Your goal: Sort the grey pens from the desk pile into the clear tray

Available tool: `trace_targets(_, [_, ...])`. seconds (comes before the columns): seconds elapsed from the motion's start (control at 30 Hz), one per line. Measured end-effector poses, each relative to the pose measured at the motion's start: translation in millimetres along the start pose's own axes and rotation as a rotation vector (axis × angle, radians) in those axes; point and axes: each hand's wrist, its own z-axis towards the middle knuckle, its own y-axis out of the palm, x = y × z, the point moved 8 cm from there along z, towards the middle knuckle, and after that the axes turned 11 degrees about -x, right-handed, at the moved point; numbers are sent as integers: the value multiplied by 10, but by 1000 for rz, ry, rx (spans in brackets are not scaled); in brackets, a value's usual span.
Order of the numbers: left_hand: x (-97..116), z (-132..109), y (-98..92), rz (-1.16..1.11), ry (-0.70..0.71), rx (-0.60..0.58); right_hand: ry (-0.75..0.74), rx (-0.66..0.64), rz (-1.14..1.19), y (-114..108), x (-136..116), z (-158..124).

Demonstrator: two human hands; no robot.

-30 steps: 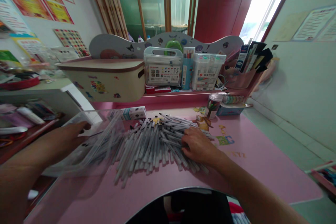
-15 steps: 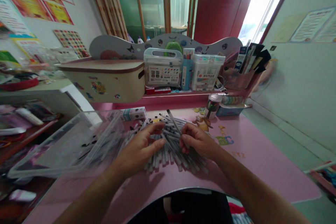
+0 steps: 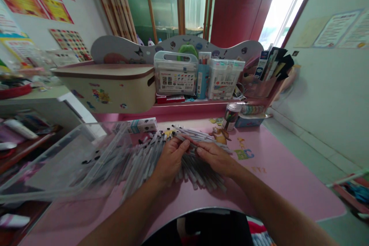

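Pens (image 3: 144, 163) heaped under left hand (image 3: 170, 158) and right hand (image 3: 216, 157), fingers' (image 3: 184, 145) grip unclear; clear box (image 3: 37, 167) just left, tin (image 3: 230, 116) behind.

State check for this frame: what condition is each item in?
pens, loose heap spread on the desk.
clear bin, open, tilted beside the heap.
left hand, on the heap, fingers curled; grip unclear.
right hand, on the heap, fingertips meeting the left's.
cream box, lid on.
marker cases, upright, shut.
can, standing.
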Motion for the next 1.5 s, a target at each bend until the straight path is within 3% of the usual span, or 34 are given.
trace_targets(0.17, [81,-20,46,-1,-2,-61,87,-107,334,128,165,-10])
trace_targets(0.23, [105,-29,62,13,-1,-75,90,-121,353,135,160,-9])
trace_targets(0.43, [155,-64,-13,211,70,-41,1,-53,-28,52,-1,8])
trace_targets(0.6, [162,-44,-69,244,87,-29,38,-25,-214,-7,28,0])
trace_targets(0.77, [51,9,-162,19,18,38,21,54,-144,-177,-5,-7])
trace_targets(0.93, [-230,-6,-32,-160,-238,-116,184,208,110,-290,269,-19])
trace_targets(1.07, [-376,-72,134,-261,-372,-309,176,215,113,-265,277,-14])
trace_targets(1.33, [-445,-125,227,-444,-402,-394,136,102,-72,-197,142,11])
trace_targets(1.5, [-399,-121,199,-487,-346,-323,209,105,204,-151,319,0])
